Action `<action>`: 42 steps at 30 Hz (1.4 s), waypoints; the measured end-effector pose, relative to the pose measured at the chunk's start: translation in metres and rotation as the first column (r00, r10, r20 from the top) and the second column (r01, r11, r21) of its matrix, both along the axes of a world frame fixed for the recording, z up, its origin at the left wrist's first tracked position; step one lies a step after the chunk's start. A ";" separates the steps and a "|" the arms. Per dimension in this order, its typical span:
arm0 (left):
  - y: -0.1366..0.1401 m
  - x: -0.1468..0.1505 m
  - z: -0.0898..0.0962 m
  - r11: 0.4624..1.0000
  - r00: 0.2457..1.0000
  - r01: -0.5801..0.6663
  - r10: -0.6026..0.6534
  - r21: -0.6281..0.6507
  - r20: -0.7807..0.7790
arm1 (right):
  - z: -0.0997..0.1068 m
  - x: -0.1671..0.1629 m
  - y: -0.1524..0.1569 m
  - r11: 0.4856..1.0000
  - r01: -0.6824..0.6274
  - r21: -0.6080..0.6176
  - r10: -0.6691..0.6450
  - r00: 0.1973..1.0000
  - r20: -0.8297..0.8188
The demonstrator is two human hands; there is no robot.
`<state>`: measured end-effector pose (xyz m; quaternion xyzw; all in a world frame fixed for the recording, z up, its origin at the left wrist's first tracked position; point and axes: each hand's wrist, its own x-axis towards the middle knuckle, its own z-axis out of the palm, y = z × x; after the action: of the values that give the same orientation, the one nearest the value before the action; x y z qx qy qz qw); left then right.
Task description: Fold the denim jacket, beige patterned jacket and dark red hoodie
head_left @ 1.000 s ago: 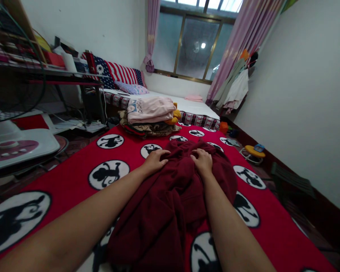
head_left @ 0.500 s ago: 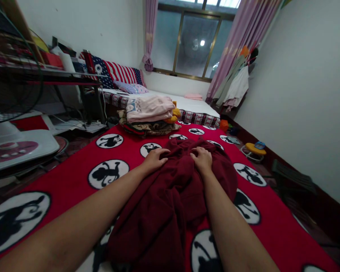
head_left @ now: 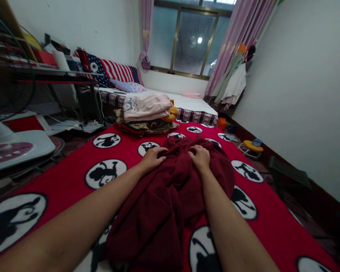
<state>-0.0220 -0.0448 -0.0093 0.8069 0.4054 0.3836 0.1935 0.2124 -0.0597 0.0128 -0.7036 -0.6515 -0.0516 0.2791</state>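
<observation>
A dark red garment point(head_left: 170, 211) lies rumpled across the red blanket point(head_left: 73, 172), its lower part spread toward me. My left hand point(head_left: 153, 158) is at the garment's upper left edge, fingers and thumb curled around a fold. On the upper right part, my right hand point(head_left: 200, 156) has its fingers bent into the cloth. Bunched fabric lies between the two hands. The fingertips are partly lost in the folds. Just beyond is a stack of folded clothes with a pale pink top point(head_left: 147, 107) uppermost.
Behind the stack stands a bed with a white sheet point(head_left: 164, 99). At left are a cluttered desk point(head_left: 62, 71) and a white fan base point(head_left: 14, 145). A yellow-topped stool point(head_left: 252, 146) and a dark folding stool point(head_left: 289, 172) stand at right. Clothes point(head_left: 235, 85) hang by the curtain.
The whole view has shifted slightly, so things sit a little further left and higher. Both hands keep their places on the garment.
</observation>
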 end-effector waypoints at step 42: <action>-0.005 0.001 0.006 1.000 0.994 0.007 -0.007 0.000 0.107 | 0.024 0.081 -0.039 0.982 0.061 0.179 -0.066 0.998 0.023</action>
<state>-0.0210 -0.0500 -0.0033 0.7866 0.3916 0.4256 0.2164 0.2938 -0.0987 0.0372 -0.6955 -0.6253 -0.1290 0.3296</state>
